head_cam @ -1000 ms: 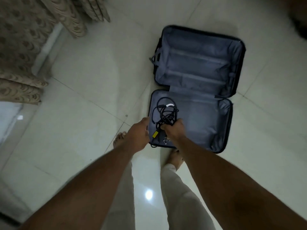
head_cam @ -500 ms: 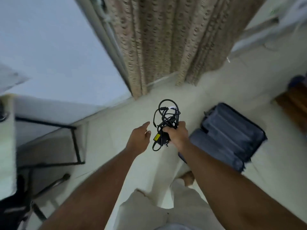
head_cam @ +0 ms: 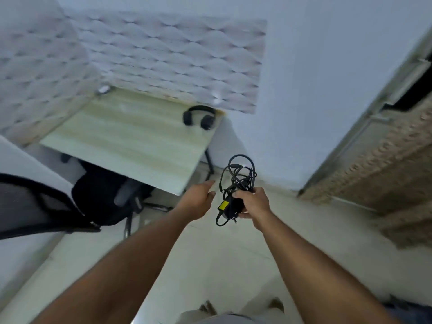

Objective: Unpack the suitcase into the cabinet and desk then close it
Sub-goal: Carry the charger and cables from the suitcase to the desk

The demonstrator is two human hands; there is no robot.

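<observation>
My right hand (head_cam: 253, 204) grips a black charger (head_cam: 230, 205) with a yellow label, and its coiled cable (head_cam: 242, 173) loops above my fist. My left hand (head_cam: 198, 201) hangs empty beside it, fingers loosely extended, just off the near right corner of the light wooden desk (head_cam: 131, 141). Black headphones (head_cam: 198, 116) lie at the desk's far right corner. Only a dark sliver of the suitcase (head_cam: 411, 311) shows at the bottom right edge.
A black mesh office chair (head_cam: 46, 206) stands at the left, partly under the desk. A patterned curtain (head_cam: 383, 167) and a door frame fill the right side. Pale tiled floor (head_cam: 233, 265) lies under my arms.
I lifted the charger out of the suitcase and turned left with it. The view swung from the suitcase past the curtain to the desk. My right hand kept its grip throughout.
</observation>
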